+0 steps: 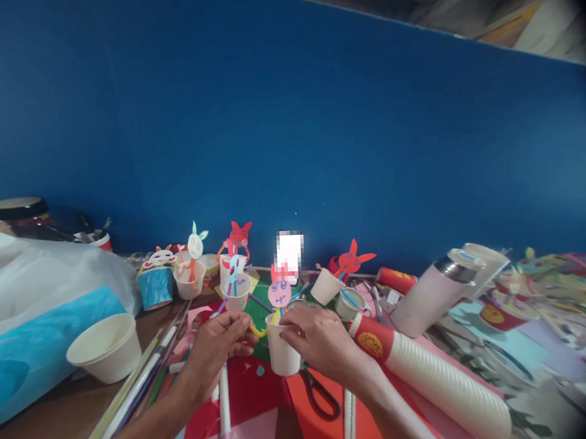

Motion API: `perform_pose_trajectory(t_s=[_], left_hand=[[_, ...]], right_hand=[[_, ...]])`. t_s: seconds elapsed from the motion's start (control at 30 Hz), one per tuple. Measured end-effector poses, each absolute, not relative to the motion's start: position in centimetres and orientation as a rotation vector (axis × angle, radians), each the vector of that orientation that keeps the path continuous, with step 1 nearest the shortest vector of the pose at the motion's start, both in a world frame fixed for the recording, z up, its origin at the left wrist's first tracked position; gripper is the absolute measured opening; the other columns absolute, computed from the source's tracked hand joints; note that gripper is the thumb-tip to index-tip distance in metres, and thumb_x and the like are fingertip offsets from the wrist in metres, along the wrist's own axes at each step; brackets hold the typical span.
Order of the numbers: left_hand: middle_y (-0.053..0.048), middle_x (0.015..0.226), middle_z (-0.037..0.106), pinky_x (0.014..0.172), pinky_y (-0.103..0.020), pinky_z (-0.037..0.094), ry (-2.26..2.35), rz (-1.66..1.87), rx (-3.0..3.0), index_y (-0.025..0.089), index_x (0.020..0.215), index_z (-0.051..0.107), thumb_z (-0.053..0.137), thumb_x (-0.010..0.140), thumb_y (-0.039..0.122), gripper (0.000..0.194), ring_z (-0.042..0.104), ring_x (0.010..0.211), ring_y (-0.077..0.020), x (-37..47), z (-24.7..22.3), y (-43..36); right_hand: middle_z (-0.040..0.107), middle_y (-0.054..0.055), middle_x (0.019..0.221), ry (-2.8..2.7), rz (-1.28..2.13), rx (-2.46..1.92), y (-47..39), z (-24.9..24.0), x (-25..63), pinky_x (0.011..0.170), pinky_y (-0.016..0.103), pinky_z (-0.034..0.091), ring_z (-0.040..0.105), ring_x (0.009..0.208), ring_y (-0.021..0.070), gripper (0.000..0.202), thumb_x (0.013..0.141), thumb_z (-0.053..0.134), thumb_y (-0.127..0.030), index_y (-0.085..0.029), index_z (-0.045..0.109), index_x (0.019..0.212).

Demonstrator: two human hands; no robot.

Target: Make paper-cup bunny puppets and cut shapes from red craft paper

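A white paper cup (283, 354) stands upright in front of me, with a pink paper face (279, 294) rising from it. A bent yellow pipe cleaner (260, 333) sticks out on its left side. My left hand (226, 334) is closed, thumb and fingertips pinching at the yellow pipe cleaner's outer end. From the right, my right hand (322, 338) grips the cup by its rim, some fingers hidden behind or inside it. Just below lie black-handled scissors (322, 394) on orange paper (312, 432).
Several cup figures, including one with a red paper face (355, 258), stand along the blue wall (318, 128). A stack of paper cups (440, 375) and a thermos (430, 297) lie at right. At left are a white bowl (107, 350), markers (149, 374) and a plastic package (60, 333).
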State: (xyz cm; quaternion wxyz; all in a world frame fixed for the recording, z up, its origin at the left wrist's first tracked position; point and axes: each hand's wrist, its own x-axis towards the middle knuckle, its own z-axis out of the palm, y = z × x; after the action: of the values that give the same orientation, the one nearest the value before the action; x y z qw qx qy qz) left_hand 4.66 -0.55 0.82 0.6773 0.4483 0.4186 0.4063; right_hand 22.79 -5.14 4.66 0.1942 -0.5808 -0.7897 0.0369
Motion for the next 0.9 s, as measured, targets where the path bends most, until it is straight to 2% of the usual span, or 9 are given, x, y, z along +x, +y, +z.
perform_pose_trajectory(t_s=[0.43,0.9], left_hand=[[-0.001,0.066,0.06,0.052,-0.022,0.046,0.934,0.925,1.022,0.016,0.073,0.062,0.063,0.068,0.033,0.017,0.057,0.064,-0.0141,4.55,1.15,-0.77],[0.002,0.053,0.058,0.042,-0.02,0.043,1.096,0.961,1.131,0.015,0.064,0.056,0.06,0.066,0.035,0.02,0.052,0.049,-0.0116,5.0,0.63,-0.57]], right_hand=[[0.064,0.0,0.076,-2.198,0.081,-1.607,-5.47,5.18,22.59,0.064,0.021,0.035,0.058,0.074,0.0128,0.012,0.081,0.048,-0.017,-0.02,0.059,0.08],[0.063,-0.001,0.076,-2.194,0.125,-1.585,-5.58,4.79,22.24,0.063,0.021,0.035,0.058,0.074,0.0125,0.011,0.081,0.049,-0.019,-0.021,0.06,0.082]])
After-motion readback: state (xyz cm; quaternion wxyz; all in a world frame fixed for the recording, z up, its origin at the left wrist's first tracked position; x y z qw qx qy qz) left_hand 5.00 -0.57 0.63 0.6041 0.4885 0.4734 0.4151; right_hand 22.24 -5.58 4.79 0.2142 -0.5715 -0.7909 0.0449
